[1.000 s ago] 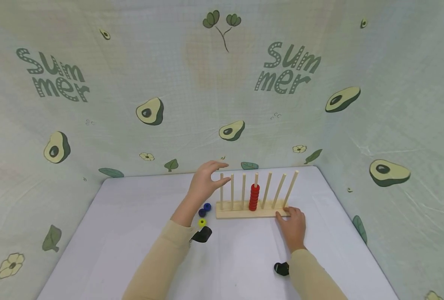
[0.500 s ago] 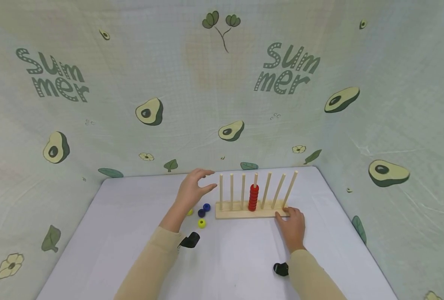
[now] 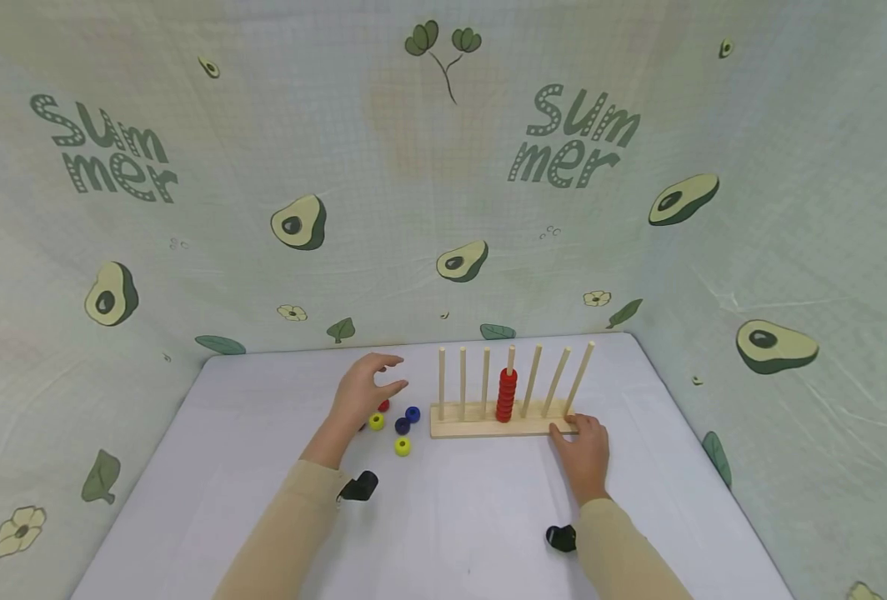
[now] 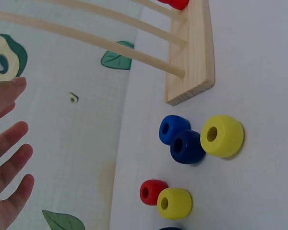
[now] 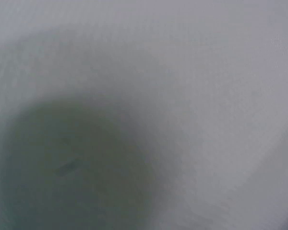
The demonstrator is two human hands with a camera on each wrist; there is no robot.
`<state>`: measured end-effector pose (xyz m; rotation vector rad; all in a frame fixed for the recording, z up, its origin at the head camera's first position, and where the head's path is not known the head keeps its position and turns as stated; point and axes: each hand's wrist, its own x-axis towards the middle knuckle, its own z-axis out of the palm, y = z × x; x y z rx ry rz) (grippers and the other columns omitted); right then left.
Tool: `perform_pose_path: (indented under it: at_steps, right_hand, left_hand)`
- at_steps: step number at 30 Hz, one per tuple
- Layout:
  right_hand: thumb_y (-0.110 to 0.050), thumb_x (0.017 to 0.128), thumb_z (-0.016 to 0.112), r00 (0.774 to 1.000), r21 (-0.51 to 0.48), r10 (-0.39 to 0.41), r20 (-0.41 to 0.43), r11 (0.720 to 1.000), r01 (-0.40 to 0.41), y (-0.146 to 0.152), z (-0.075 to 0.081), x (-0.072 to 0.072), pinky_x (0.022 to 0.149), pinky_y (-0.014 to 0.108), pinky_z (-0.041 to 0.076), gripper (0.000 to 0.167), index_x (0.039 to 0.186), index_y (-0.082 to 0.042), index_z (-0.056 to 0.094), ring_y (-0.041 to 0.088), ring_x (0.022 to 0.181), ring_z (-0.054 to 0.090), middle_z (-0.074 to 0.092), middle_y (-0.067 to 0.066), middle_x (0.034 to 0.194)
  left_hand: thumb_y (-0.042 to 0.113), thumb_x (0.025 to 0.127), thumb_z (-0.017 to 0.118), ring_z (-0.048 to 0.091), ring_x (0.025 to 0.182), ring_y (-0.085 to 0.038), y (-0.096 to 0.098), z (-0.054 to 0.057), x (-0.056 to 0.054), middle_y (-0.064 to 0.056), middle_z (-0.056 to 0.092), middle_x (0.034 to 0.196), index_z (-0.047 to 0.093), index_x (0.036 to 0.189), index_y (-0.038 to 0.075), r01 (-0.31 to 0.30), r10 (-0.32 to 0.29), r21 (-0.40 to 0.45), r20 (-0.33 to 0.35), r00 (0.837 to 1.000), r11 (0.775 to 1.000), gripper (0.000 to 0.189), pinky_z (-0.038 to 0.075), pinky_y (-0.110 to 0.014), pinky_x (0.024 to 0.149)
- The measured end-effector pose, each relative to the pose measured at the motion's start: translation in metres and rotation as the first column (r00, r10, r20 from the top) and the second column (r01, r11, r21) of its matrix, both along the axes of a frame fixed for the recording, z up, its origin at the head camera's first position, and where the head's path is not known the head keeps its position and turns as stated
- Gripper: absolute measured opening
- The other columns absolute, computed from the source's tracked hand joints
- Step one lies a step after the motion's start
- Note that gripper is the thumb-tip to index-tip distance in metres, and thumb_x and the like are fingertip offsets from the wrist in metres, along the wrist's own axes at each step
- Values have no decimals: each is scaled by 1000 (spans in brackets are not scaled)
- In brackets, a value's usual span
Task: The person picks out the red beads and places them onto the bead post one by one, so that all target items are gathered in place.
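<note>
My left hand [image 3: 355, 393] hovers over the table left of the wooden bead abacus [image 3: 458, 428], thumb and fingers spread with nothing between them. Below and beside it lie loose beads: a yellow bead [image 4: 228, 136], a blue bead [image 4: 173, 127], a dark blue bead [image 4: 193, 151], a red bead [image 4: 152, 184] and a second yellow bead [image 4: 180, 205]. At the right end of the abacus base, my right hand [image 3: 588, 454] grips the wood, thumb at the front edge. Red beads [image 3: 506, 396] are stacked on the middle peg; the other pegs are bare. The right wrist view shows only blurred pale surface.
The white table [image 3: 473, 517] ends at a patterned cloth backdrop [image 3: 383, 283] behind the abacus, with cloth at both sides too. Tall wooden pegs [image 3: 578, 379] stand up from the base, the right ones leaning outward in the head view.
My left hand has moved left and down, away from the left peg, uncovering a yellow bead and a red bead. The right hand and the abacus have stayed in place.
</note>
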<state>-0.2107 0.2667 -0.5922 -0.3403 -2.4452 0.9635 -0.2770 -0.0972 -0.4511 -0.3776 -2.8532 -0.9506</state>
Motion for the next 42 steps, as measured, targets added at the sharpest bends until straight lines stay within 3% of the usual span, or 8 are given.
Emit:
perform_pose_path:
  at_steps: [12,24,42]
  right_hand:
    - [-17,81,78,1000,4,0,5,1000,0,1,0,-1,95,50,38,36,103,9,66,43,106,50,59,27,111]
    - [-16,79,79,1000,8,-6,-25,1000,6,3,-3,-3,93,50,38,35,102,8,67,43,104,51,60,27,109]
    - [-20,80,78,1000,-6,3,7,1000,-2,2,-6,-2,95,49,38,37,104,7,67,41,106,50,59,25,111]
  left_hand:
    - [26,84,78,57,113,-31,-14,-25,-9,-9,62,120,64,126,12,-75,79,-45,87,993,996,47,48,-46,93]
    - [25,85,77,57,110,-30,-25,-43,-19,-10,63,119,64,125,11,-87,92,-38,147,985,995,44,48,-46,91]
    - [23,84,79,55,110,-29,-36,-75,-24,-9,62,120,66,123,12,-155,162,-46,289,944,987,43,50,-44,88]
